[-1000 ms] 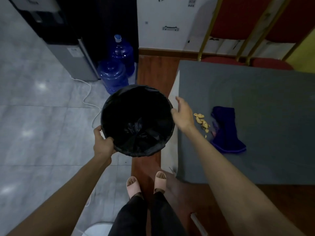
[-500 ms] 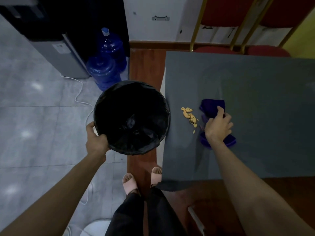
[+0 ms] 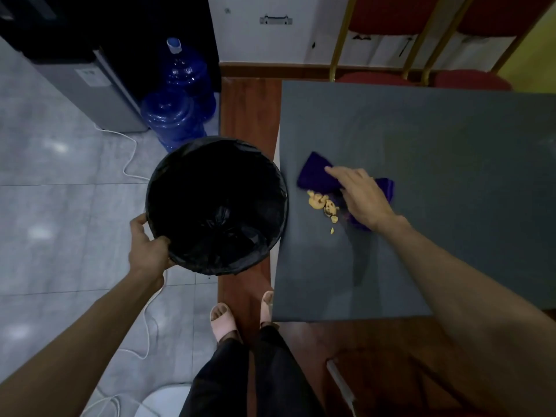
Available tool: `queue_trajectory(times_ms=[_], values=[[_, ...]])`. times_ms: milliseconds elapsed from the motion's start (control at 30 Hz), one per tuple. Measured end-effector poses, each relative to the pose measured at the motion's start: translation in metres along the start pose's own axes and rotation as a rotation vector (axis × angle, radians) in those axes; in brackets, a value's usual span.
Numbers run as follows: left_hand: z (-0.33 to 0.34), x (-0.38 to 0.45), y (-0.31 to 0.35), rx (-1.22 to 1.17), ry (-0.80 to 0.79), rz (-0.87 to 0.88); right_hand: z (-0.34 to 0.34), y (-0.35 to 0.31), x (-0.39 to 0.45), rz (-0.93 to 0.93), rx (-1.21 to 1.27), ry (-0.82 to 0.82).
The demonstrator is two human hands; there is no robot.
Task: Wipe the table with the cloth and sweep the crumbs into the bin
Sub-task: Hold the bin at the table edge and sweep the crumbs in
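A round bin (image 3: 216, 203) lined with a black bag is held up beside the left edge of the grey table (image 3: 436, 139). My left hand (image 3: 149, 251) grips the bin's near-left rim. A dark blue cloth (image 3: 316, 176) lies on the table near that edge, and my right hand (image 3: 361, 197) presses down on it with fingers spread toward the bin. Yellow crumbs (image 3: 322, 203) sit in a small cluster just in front of the cloth, between my hand and the bin. Part of the cloth is hidden under my hand.
Two blue water jugs (image 3: 180, 97) stand on the tiled floor behind the bin, beside a grey dispenser (image 3: 90, 85). A white cable (image 3: 132, 164) trails across the floor. Red chairs with gold frames (image 3: 421, 34) stand behind the table. My feet in sandals (image 3: 224, 322) are by the table's near corner.
My right hand left the bin's rim, landed on the cloth, and has pushed it leftward toward the crumbs and the bin. My left hand keeps holding the bin.
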State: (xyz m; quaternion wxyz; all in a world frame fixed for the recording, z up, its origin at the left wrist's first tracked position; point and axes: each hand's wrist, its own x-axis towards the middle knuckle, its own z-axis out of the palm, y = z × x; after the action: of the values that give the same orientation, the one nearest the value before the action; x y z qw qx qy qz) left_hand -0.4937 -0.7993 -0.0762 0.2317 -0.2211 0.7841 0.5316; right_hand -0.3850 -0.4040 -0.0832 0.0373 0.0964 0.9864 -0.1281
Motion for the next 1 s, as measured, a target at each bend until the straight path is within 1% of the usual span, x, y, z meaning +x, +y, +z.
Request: queue_trajectory(times_ms=[67, 133, 200, 267, 333, 367, 433, 533, 633, 733, 767, 867, 900, 933, 1000], values=[[0.000, -0.001, 0.002, 0.007, -0.007, -0.004, 0.002, -0.001, -0.015, -0.091, -0.076, -0.029], [0.000, -0.001, 0.003, 0.009, -0.013, -0.008, -0.001, -0.004, -0.025, -0.064, -0.097, 0.069], [0.000, -0.001, 0.005, 0.018, -0.017, -0.011, -0.009, -0.002, -0.031, 0.102, -0.075, 0.223], [0.000, -0.001, 0.006, 0.023, -0.022, -0.014, -0.012, 0.009, -0.041, 0.363, -0.090, 0.323], [0.001, -0.001, 0.007, 0.022, -0.027, -0.016, -0.007, 0.020, -0.060, 0.596, -0.085, 0.354], [0.001, 0.000, 0.008, 0.022, -0.026, -0.019, -0.001, 0.020, -0.071, 0.672, -0.056, 0.337], [0.001, 0.000, 0.008, 0.023, -0.024, -0.020, 0.012, 0.004, -0.085, 0.767, 0.015, 0.298], [0.001, 0.002, 0.008, 0.029, -0.024, -0.006, 0.026, -0.038, -0.080, 0.838, 0.074, 0.335], [0.003, 0.003, 0.007, 0.024, -0.005, -0.006, 0.038, -0.082, -0.060, 0.849, 0.126, 0.365], [0.007, 0.003, 0.006, 0.030, 0.028, -0.015, 0.048, -0.126, -0.032, 0.800, 0.168, 0.371], [0.009, 0.004, 0.006, 0.033, 0.038, -0.019, 0.051, -0.141, -0.023, 0.752, 0.181, 0.361], [0.013, 0.006, 0.004, 0.040, 0.037, -0.024, 0.048, -0.176, -0.003, 0.522, 0.268, 0.274], [0.014, 0.007, 0.004, 0.045, 0.033, -0.022, 0.043, -0.180, 0.000, 0.475, 0.292, 0.269], [0.015, 0.007, 0.003, 0.051, 0.030, -0.020, 0.036, -0.177, 0.002, 0.469, 0.306, 0.289], [0.016, 0.008, 0.002, 0.044, 0.026, -0.021, 0.019, -0.155, 0.002, 0.549, 0.282, 0.393]])
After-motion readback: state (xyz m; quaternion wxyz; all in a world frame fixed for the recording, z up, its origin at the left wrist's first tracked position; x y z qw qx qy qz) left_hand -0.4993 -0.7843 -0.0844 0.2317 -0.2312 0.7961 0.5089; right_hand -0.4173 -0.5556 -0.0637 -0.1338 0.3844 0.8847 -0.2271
